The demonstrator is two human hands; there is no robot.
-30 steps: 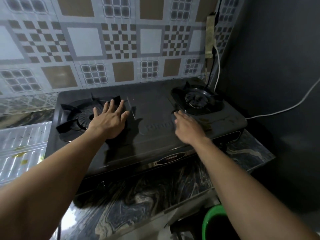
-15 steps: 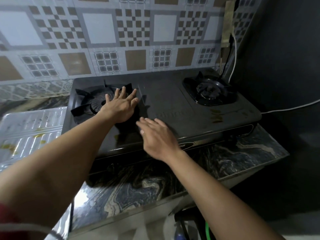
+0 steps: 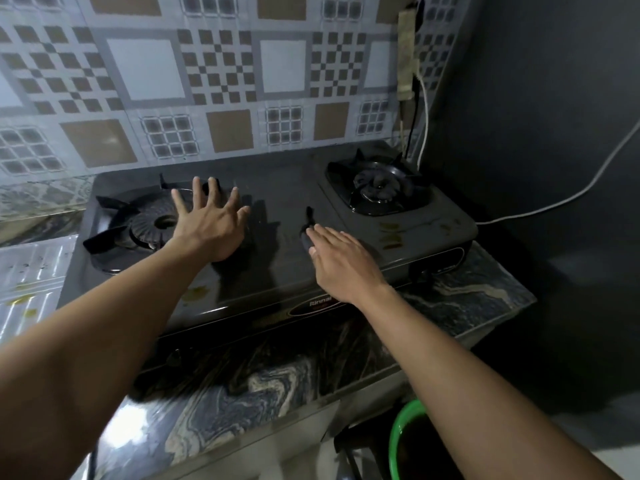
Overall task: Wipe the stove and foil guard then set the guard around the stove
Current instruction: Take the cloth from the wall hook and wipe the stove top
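A black two-burner stove (image 3: 277,188) stands on the marbled counter against the tiled wall. My left hand (image 3: 211,223) rests palm down on the stove top just right of the left burner (image 3: 145,223), fingers spread wide. My right hand (image 3: 341,259) lies flat, fingers together, over the middle front of the stove, with a dark narrow shadow at its fingertips. I see nothing held in either hand. The silver ribbed foil guard (image 3: 31,275), stained yellow, lies flat on the counter left of the stove.
The right burner (image 3: 379,185) sits near the dark side wall. Yellowish stains (image 3: 393,235) mark the stove's right front. A white cable (image 3: 554,202) runs along the wall. A green bucket rim (image 3: 398,441) shows below the counter edge (image 3: 242,393).
My right hand swept from beside the right burner to the stove's front middle, then back a little rightwards. My left hand stayed by the left burner and spread its fingers wider.
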